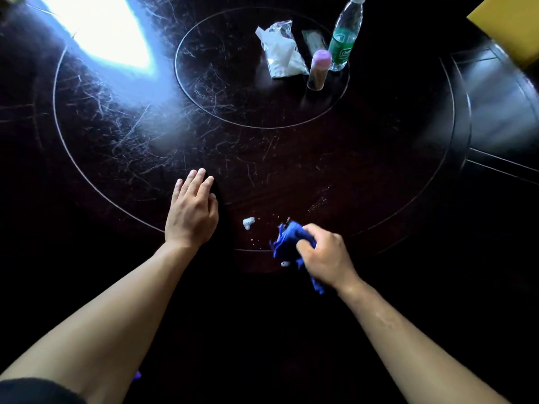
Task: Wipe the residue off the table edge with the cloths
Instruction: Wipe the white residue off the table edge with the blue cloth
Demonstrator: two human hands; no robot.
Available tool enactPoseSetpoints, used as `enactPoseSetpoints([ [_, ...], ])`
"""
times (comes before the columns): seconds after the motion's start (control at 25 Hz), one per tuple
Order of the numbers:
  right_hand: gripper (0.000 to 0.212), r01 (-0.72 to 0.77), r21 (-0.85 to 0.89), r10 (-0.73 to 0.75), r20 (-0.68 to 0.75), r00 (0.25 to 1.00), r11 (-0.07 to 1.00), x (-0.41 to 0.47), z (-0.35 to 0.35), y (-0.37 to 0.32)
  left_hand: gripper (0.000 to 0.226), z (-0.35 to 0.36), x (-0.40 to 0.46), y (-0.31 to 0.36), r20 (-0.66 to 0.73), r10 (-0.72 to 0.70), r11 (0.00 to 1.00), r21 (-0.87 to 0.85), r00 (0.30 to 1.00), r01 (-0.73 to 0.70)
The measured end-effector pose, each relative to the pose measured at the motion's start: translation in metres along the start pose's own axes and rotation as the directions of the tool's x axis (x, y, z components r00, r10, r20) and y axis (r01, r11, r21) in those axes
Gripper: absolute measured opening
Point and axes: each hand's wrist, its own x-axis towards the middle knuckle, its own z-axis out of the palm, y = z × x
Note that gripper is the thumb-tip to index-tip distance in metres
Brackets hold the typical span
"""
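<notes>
My right hand (323,258) is shut on a crumpled blue cloth (287,239) and presses it onto the dark round table (291,170) near its front edge. A white blob of residue (248,223) lies just left of the cloth, with small crumbs (264,228) scattered between them. A small white bit (284,263) sits below the cloth. My left hand (191,211) lies flat on the table to the left, fingers stretched out. A black shape (223,199) borders its right side; I cannot tell whether it is a second cloth.
On the inner turntable ring (186,91) at the back stand a clear water bottle (344,39), a pink-capped tube (318,70) and a crinkled tissue pack (281,51). A faint crumb streak (319,199) lies right of centre. Strong window glare (102,27) covers the back left. A yellow object (510,24) is at the top right.
</notes>
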Motion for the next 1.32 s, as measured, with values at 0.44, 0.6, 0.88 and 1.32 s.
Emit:
enactPoseSetpoints([
  [0.44, 0.016, -0.145, 0.483, 0.324, -0.312, 0.893, 0.864, 0.091, -0.072, 0.015, 0.045, 0.000, -0.001, 0.002, -0.001, -0.001, 1.000, 0.001, 1.000, 0.001],
  [0.6, 0.008, -0.185, 0.537, 0.338, -0.201, 0.919, 0.823, 0.126, -0.087, 0.015, 0.046, 0.002, -0.001, 0.001, -0.003, 0.001, 1.000, 0.007, 1.000, -0.001],
  [0.88, 0.027, -0.182, -0.004, 0.176, -0.223, 0.959, 0.983, 0.151, -0.090, 0.029, 0.049, 0.004, -0.001, -0.001, -0.017, 0.008, 1.000, 0.014, 1.000, -0.008],
  [1.32, 0.034, 0.060, -0.278, -0.141, -0.283, 0.949, 0.959, 0.112, -0.042, 0.032, 0.048, 0.000, 0.001, -0.005, -0.004, 0.011, 1.000, 0.025, 1.000, -0.011],
])
